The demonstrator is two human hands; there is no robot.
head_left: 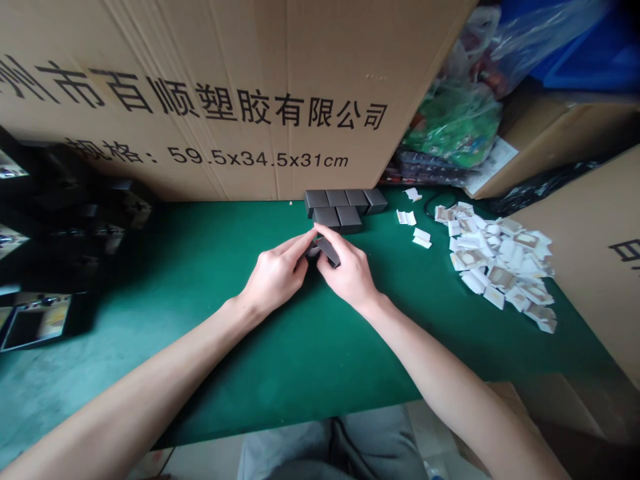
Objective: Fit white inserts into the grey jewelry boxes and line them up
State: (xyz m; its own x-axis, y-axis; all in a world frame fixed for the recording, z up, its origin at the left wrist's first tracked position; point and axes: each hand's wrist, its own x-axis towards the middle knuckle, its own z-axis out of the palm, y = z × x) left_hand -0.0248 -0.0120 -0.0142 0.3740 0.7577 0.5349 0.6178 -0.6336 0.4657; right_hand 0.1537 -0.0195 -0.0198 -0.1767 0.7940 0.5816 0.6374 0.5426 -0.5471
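Observation:
My left hand (pixel 276 275) and my right hand (pixel 349 270) meet over the middle of the green table (pixel 210 280). Between their fingers they hold a small dark grey box (pixel 327 251), tilted, partly hidden by the fingers. Both hands are closed round it. Just beyond them, several finished dark grey boxes (pixel 345 204) stand in two rows against the big cardboard carton (pixel 225 93).
A heap of small white and tan paper cards (pixel 497 263) lies on the right of the table. Black boxes and trays (pixel 55 253) are stacked at the left. Another carton (pixel 600 260) stands at the right, with plastic bags (pixel 455 127) behind.

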